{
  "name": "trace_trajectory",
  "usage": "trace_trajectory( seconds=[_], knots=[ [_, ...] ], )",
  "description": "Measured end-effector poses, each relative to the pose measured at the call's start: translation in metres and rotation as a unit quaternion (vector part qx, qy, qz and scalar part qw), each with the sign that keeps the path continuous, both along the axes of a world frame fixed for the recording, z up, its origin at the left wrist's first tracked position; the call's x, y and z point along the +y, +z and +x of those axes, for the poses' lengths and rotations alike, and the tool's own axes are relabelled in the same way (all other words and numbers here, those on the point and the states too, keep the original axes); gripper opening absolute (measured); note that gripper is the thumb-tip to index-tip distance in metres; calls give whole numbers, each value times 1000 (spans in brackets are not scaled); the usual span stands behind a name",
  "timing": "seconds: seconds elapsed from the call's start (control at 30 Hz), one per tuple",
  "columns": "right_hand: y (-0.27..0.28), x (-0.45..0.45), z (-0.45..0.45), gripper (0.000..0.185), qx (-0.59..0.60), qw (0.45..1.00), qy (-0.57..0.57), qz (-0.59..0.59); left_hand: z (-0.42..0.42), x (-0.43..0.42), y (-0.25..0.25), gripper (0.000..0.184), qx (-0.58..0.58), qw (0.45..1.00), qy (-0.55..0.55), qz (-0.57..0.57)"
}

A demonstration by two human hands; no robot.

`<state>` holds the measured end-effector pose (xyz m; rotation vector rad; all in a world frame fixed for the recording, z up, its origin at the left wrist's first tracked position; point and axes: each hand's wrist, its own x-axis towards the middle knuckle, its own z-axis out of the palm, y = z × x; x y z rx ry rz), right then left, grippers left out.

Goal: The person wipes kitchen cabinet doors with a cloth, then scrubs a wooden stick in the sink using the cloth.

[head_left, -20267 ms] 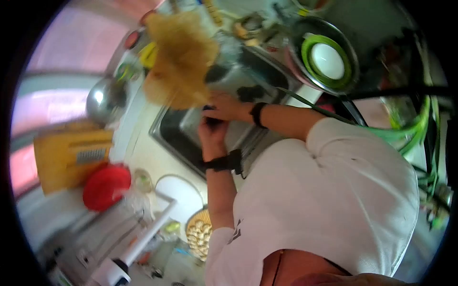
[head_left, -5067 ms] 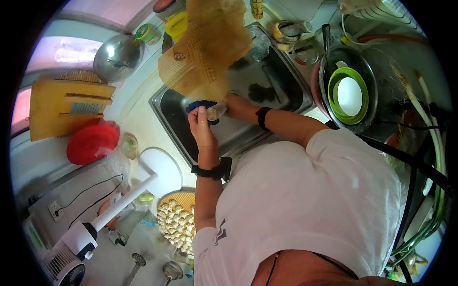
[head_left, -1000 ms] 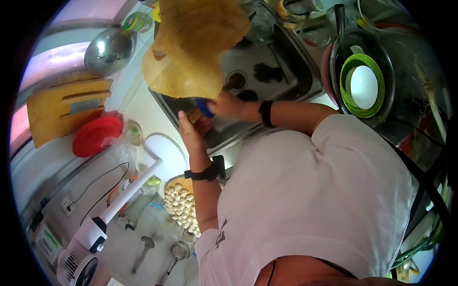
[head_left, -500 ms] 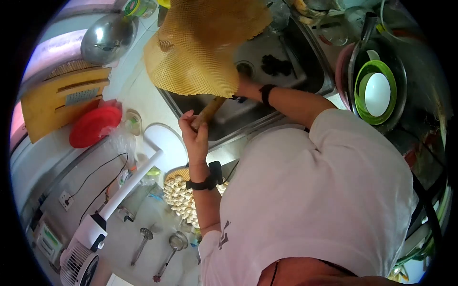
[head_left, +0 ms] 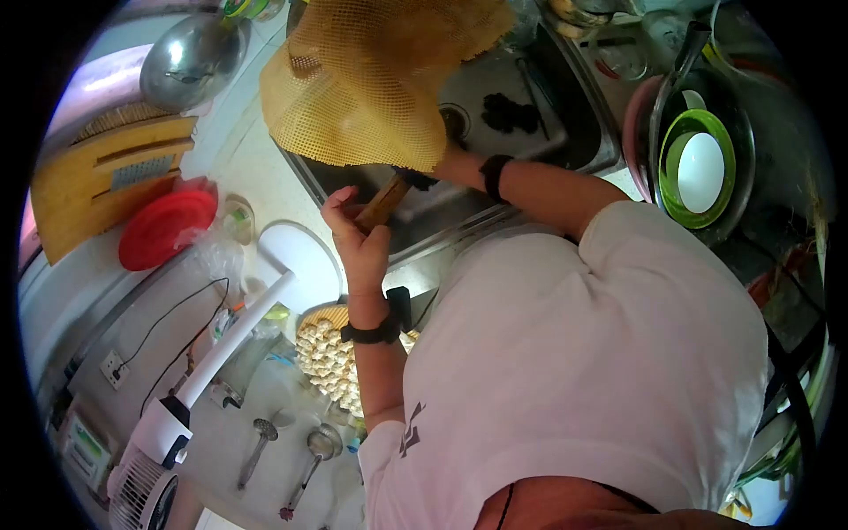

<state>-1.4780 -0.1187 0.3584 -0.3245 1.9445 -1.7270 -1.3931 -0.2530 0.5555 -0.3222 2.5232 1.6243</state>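
Observation:
Over the front left edge of the metal sink [head_left: 459, 212], my left hand [head_left: 360, 238] is closed around the near end of a brownish-yellow, stick-shaped piece [head_left: 385, 201], perhaps a root vegetable. Its thumb and fingers lie on opposite sides of it. A dark, rough-looking pad [head_left: 415, 179] presses against the far end of the piece. My right hand [head_left: 457, 166] reaches to that same end, its fingers mostly hidden behind a yellow mesh sheet [head_left: 353, 97]; it seems closed on the dark pad. A black clump [head_left: 510, 113] lies in the sink beside the drain.
Stacked bowls and basins [head_left: 698, 172] stand right of the sink. On the left are a red plate [head_left: 168, 231], a wooden board [head_left: 79, 203], a metal bowl [head_left: 193, 66] and a white fan [head_left: 238, 340]. Pale bulbs [head_left: 329, 362] lie in a basket under my left forearm.
The view has shifted a little. The piece in my left hand sits at a slightly different angle, and more of the dark pad shows at its far end. My left fingers look straighter.

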Motion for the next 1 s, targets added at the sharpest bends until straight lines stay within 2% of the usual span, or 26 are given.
trace_trajectory(
  seconds=[0.03, 0.07, 0.13, 0.2, 0.23, 0.27, 0.3, 0.33, 0.37, 0.43, 0.5, 0.57, 0.63, 0.7, 0.73, 0.8, 0.83, 0.9, 0.93, 1.0],
  knots=[
    [0, 4, -2, 25, -24, 1000, 4, 7, 1, 0, 1, 61, -10, 1000, 6, -16],
    [1, 8, 0, 25, 2, 999, 8, 42, 4, 0, -1, 61, -9, 1000, 7, -17],
    [40, 6, 5, 25, 33, 997, 11, 74, 5, -4, -10, 59, 43, 997, 11, -58],
    [87, -7, 30, 24, 106, 993, -41, -14, 4, -1, -6, 58, 11, 999, 36, -37],
    [112, -6, 36, 24, 106, 993, -43, -10, 4, 2, -5, 57, -22, 998, 63, -17],
    [139, -6, 42, 24, 188, 980, -65, -26, 4, 4, -7, 57, -24, 998, 62, -14],
    [151, -5, 45, 23, 269, 958, -86, -44, 4, 7, -7, 57, 24, 996, 33, -78],
    [144, -4, 44, 23, 270, 958, -87, -43, 1, 8, -6, 57, 74, 987, 4, -141],
    [127, -5, 42, 23, 232, 971, -58, -6, 0, 11, -3, 57, 78, 987, 2, -141],
    [84, -6, 35, 23, 193, 980, -31, 31, 3, 17, 8, 56, -20, 994, 36, -100],
    [26, 1, 24, 26, 315, 943, -60, 92, 9, 11, 0, 52, 17, 997, 46, -67],
    [-8, 9, 11, 28, 149, 977, -62, 140, 13, -3, -2, 44, -10, 988, -8, -151],
    [-61, 14, 4, 28, 138, 979, -65, 139, 21, -13, -10, 43, -35, 986, -5, -165],
    [-77, 11, 6, 29, 129, 980, -69, 138, 27, -25, -18, 49, -104, 976, -39, -188],
    [-69, 6, 7, 29, 101, 986, -59, 119, 27, -27, -17, 49, -102, 976, -41, -191],
    [-48, -3, 16, 29, 76, 991, -49, 102, 28, -30, -18, 58, -169, 970, -41, -167],
    [-4, -2, 28, 27, 127, 990, -18, 61, 25, -23, -16, 58, -169, 971, -40, -165],
    [78, -1, 49, 25, 183, 983, 15, 0, 20, -2, -6, 70, -228, 967, 72, -85],
    [103, -1, 56, 25, 189, 982, 15, -21, 22, 5, -3, 70, -232, 966, 73, -83],
    [112, -1, 59, 25, 187, 981, 42, -24, 22, 16, 2, 84, -92, 961, -32, -260]
  ],
)
